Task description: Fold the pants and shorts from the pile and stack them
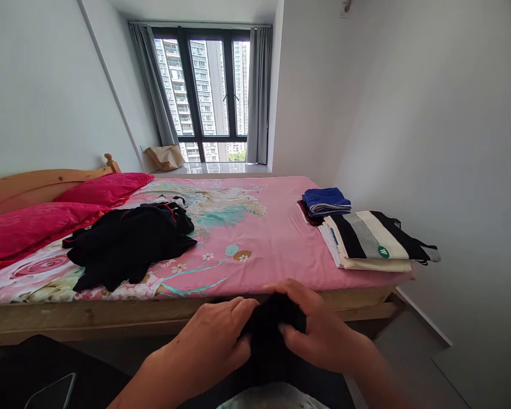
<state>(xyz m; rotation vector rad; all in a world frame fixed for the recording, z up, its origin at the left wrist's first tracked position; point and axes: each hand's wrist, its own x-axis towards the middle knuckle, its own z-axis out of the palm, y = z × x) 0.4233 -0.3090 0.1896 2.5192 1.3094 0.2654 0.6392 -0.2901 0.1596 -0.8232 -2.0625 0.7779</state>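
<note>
Just off the bed's front edge, my left hand [221, 335] and my right hand [309, 329] both grip a black garment [272, 341] from its two sides. Fingers and thumbs are closed on the dark cloth, which hangs down between them toward my lap. Its exact kind cannot be made out. A heap of black clothes [128, 241] lies loosely on the bed to the left. Over on the right are a folded striped top [366, 236] with a green round badge, on a pile of folded clothes, and a folded blue garment stack [326, 200] behind it.
The bed [276, 244] has a pink flowered sheet and a wooden headboard [46, 184]. Two red pillows [106, 188] lie at its left. A phone [51, 392] rests on a dark surface at lower left. A paper bag [166, 157] stands by the window.
</note>
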